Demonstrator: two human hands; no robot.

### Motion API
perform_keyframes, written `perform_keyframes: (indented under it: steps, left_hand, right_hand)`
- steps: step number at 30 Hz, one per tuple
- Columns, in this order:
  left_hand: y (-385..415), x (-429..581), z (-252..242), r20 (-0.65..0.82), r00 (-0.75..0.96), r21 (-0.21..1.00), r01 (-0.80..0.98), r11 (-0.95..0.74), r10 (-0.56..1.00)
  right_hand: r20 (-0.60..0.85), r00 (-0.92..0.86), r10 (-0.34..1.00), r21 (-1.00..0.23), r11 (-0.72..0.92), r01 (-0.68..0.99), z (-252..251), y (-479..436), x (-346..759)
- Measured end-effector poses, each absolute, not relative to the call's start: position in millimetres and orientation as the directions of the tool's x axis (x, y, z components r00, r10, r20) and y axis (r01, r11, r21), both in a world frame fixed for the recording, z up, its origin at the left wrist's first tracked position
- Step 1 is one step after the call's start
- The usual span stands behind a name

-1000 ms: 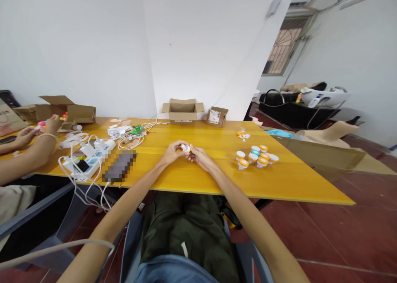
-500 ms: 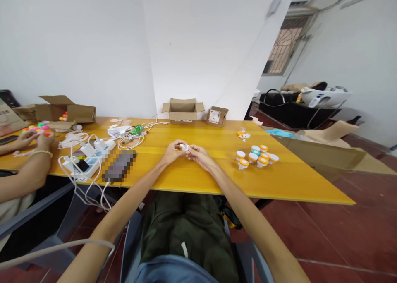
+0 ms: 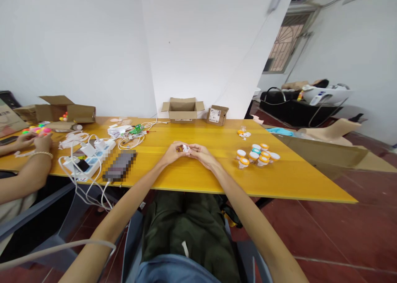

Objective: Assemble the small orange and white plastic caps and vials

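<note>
A small white piece (image 3: 186,148) is held between my two hands over the yellow table. My left hand (image 3: 172,153) closes around its left side with bent fingers. From the other side, the fingertips of my right hand (image 3: 201,154) pinch it. Its exact kind is too small to make out, and fingers cover part of it. To the right stand several small clear pots with orange, white and teal lids (image 3: 256,151), grouped close together. Behind them lie a few loose white and orange parts (image 3: 246,134).
Left of my arms are a phone (image 3: 120,165), a white power strip (image 3: 96,161) with plugs, and tangled cables. An open cardboard box (image 3: 182,113) and a smaller carton (image 3: 217,116) stand against the wall. Another person's hands (image 3: 42,142) work at far left beside colourful balls.
My fingers have shifted a little around the white piece, and it sits at a slightly different angle. The pots and boxes stay where they were.
</note>
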State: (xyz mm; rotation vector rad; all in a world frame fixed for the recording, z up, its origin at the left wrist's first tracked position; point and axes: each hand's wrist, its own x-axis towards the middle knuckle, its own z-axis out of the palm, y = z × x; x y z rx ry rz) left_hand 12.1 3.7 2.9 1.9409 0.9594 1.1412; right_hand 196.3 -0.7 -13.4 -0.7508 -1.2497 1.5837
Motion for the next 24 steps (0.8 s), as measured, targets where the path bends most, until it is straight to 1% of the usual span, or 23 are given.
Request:
perform_keyframes:
  steps: [6,14,18,21,24]
  left_hand:
    - [3.6,11.7,2.0,0.406,0.353,0.871,0.13,-0.474,0.843]
    - [5.6,10.3,0.1,0.443,0.329,0.853,0.134,-0.505,0.834]
    - [7.3,9.7,-0.4,0.455,0.301,0.85,0.134,-0.509,0.838]
    - [8.1,9.6,-0.9,0.479,0.272,0.817,0.211,-0.537,0.835]
    - [7.5,9.1,-2.0,0.525,0.257,0.713,0.389,-0.584,0.812]
  right_hand:
    - [0.126,-0.376,0.918,-0.963,0.022,-0.269,-15.0,-0.2,197.7]
    - [0.192,-0.401,0.896,-0.975,0.128,-0.182,-15.1,-1.6,195.5]
    - [0.193,-0.395,0.898,-0.976,0.135,-0.171,-14.1,-3.0,195.1]
    - [0.171,-0.371,0.913,-0.977,0.107,-0.187,-12.7,-2.7,196.5]
    - [0.141,-0.332,0.933,-0.974,0.071,-0.214,-11.8,-1.8,198.4]
